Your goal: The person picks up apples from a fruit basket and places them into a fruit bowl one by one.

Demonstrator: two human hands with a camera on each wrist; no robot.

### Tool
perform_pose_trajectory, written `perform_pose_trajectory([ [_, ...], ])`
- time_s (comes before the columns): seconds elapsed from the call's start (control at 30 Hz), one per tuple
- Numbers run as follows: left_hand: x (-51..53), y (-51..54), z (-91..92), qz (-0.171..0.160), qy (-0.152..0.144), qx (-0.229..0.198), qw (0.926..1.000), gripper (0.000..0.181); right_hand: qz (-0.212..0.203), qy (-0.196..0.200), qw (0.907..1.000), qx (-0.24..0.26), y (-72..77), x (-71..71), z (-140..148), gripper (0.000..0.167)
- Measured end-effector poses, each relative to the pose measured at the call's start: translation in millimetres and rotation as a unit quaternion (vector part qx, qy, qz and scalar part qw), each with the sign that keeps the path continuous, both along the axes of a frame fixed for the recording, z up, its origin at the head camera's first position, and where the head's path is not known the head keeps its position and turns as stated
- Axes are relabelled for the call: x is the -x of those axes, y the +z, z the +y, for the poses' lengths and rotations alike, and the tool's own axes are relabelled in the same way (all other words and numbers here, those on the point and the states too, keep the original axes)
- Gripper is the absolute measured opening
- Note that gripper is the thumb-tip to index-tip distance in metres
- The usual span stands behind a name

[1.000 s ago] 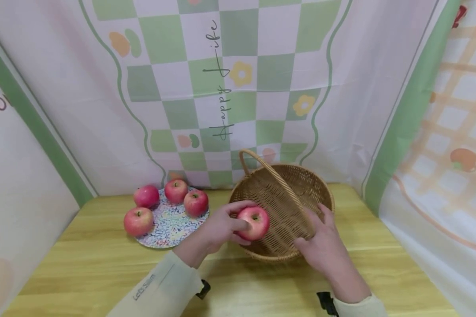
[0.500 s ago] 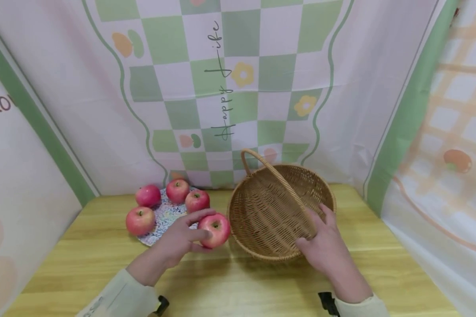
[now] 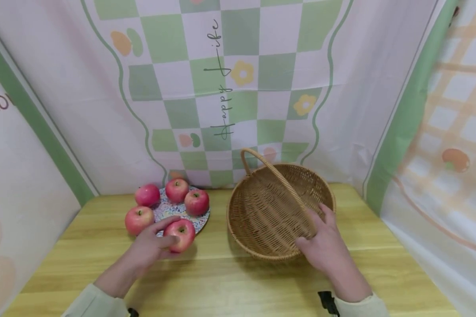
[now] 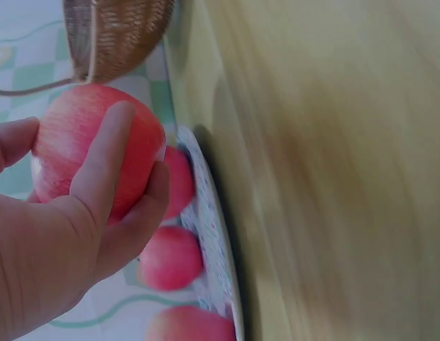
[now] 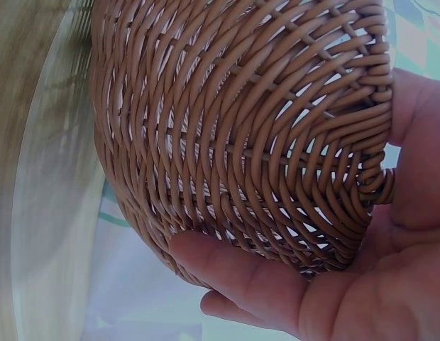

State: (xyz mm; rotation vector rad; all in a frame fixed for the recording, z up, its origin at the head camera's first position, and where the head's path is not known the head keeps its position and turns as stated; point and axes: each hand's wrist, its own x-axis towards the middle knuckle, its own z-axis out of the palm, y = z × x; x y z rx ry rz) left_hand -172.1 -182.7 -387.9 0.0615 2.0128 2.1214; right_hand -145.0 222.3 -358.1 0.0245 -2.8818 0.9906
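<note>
A red apple is held in my left hand, above the near edge of a speckled plate. The left wrist view shows thumb and fingers wrapped round that apple, raised off the table. On the plate sit several other apples, among them one at its right and one at its left. My right hand grips the wicker basket at its right rim, by the foot of the handle. In the right wrist view, fingers lie along the woven wall of the basket.
The wooden table carries the plate at left and the basket at right. Behind it hangs a checked green and white cloth. The basket's handle arches over its opening, and no apples show inside.
My left hand has carried the apple leftward, from over the basket to the near edge of the plate. The right hand and the basket have stayed nearly still.
</note>
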Motion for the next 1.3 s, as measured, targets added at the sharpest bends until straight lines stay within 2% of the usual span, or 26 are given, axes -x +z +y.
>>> perform_pose_trajectory([
  [0.17,6.8,-6.2,-9.0,-0.003,0.045,0.061,0.9971,0.062,-0.003,-0.001,1.0000,-0.001,1.2,0.0,0,0.089],
  [0.3,17.6,-12.7,-15.3,-0.019,0.063,0.105,0.9923,0.062,-0.004,-0.001,1.0000,0.002,2.3,0.0,0,0.090],
  [0.43,24.2,-16.5,-16.6,-0.032,0.068,0.108,0.9914,0.061,-0.004,0.000,1.0000,0.004,2.0,0.1,-1,0.090],
  [0.63,30.8,-19.0,-12.6,-0.021,0.070,0.125,0.9895,0.062,-0.001,0.000,1.0000,0.004,0.7,-0.2,-1,0.090],
  [0.73,34.0,-18.7,-11.0,-0.025,0.076,0.152,0.9852,0.061,0.004,0.001,1.0000,0.004,0.3,-0.2,-1,0.090],
  [0.83,36.4,-17.7,-9.9,-0.018,0.078,0.197,0.9771,0.061,0.009,0.002,1.0000,0.003,0.1,-0.1,-1,0.090],
  [0.93,37.9,-17.1,-9.6,-0.018,0.075,0.189,0.9790,0.062,0.004,0.001,1.0000,0.002,0.7,0.0,-1,0.090],
  [1.03,39.2,-18.0,-9.5,-0.028,0.077,0.138,0.9871,0.065,-0.002,0.000,1.0000,0.003,0.9,-0.1,-1,0.090],
  [1.1,40.1,-18.9,-9.9,-0.032,0.079,0.116,0.9896,0.066,-0.005,-0.001,1.0000,0.002,1.1,-0.1,-1,0.090],
  [1.2,40.1,-19.5,-10.6,-0.033,0.083,0.107,0.9902,0.069,-0.006,-0.002,1.0000,0.002,1.3,-0.2,-1,0.089],
  [1.3,39.8,-20.0,-11.1,-0.036,0.083,0.117,0.9889,0.071,-0.003,-0.003,1.0000,0.003,-0.2,-0.3,0,0.090],
])
